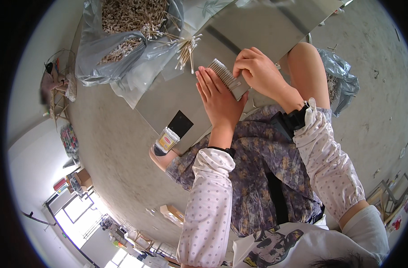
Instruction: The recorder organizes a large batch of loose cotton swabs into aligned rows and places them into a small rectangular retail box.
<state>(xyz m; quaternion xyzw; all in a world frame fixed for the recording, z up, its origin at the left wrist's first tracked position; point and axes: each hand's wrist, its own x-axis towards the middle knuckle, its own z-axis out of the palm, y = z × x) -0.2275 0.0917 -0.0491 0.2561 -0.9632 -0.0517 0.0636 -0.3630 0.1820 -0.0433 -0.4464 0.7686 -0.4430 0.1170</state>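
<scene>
A row of cotton swabs (224, 73) lies side by side on the grey tabletop (275, 33). My left hand (219, 100) rests along the near left side of that row, its fingers stretched out and its thumb by the row's lower end. Over the row's right side is my right hand (262, 73), fingers curled and tips pressed together close to the swabs. Whatever sits between those fingertips is hidden. Beyond my left fingertips, a loose heap of cotton swabs (188, 49) spills from a clear plastic bag (90, 58).
The bag holds a large mass of cotton swabs (132, 18). At the table's near left edge, a packed bundle of swabs with a yellow label (167, 139) stands by a black square (181, 123). Another plastic bag (344, 78) hangs low, right of my knee.
</scene>
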